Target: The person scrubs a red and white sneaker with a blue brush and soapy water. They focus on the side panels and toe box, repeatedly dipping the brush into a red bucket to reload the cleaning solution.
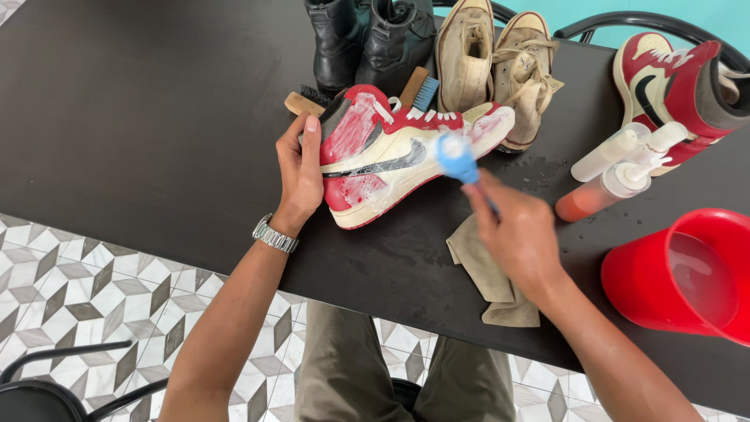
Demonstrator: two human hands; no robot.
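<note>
The red, white and black high-top sneaker lies on its side on the dark table, just in front of a pair of black boots and a pair of tan canvas shoes. White foam covers its heel panel and patches of its side and toe, so scrubbing looks well under way, though the lather is not yet wiped off. The left hand grips the sneaker's heel. The right hand is closed on a blue brush, whose blurred head presses on the sneaker's side. A tan cloth lies unused just below the sneaker; right of it stand spray bottles, the matching sneaker with no foam on it, and a red bucket.
</note>
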